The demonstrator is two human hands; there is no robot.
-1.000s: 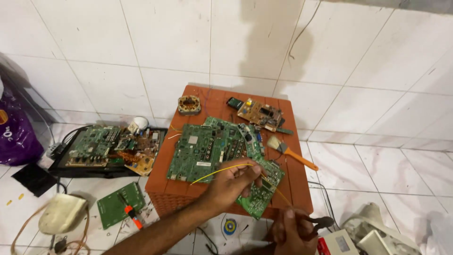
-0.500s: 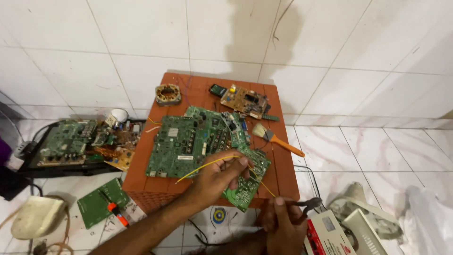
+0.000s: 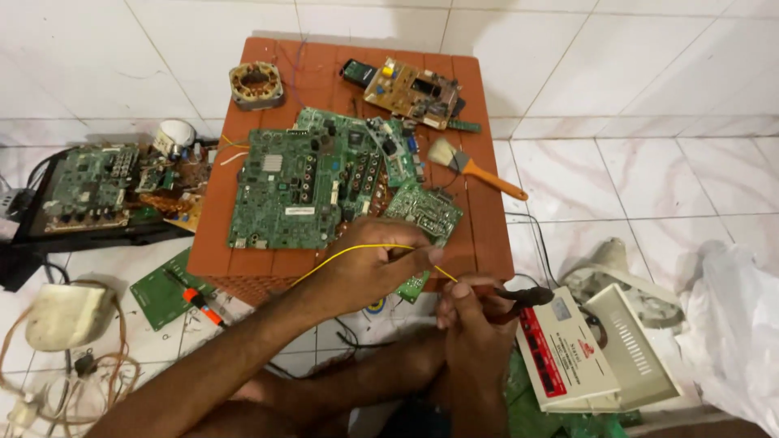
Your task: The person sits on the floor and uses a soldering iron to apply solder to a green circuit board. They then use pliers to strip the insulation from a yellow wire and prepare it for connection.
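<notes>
While the left hand [image 3: 369,268] is pinching a thin yellow wire [image 3: 349,253] at lower centre, the right hand [image 3: 475,320] is gripping red-handled pliers [image 3: 519,298].

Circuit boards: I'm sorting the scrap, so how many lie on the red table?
About 4: large green board at left, overlapping green board behind it, small green board by the left hand, tan board at the back. Others may hide beneath.

Left hand [image 3: 369,264] is curled, fingertips pinched together; right hand [image 3: 475,320] is fisted just beside it, both forearms extended forward.
</notes>
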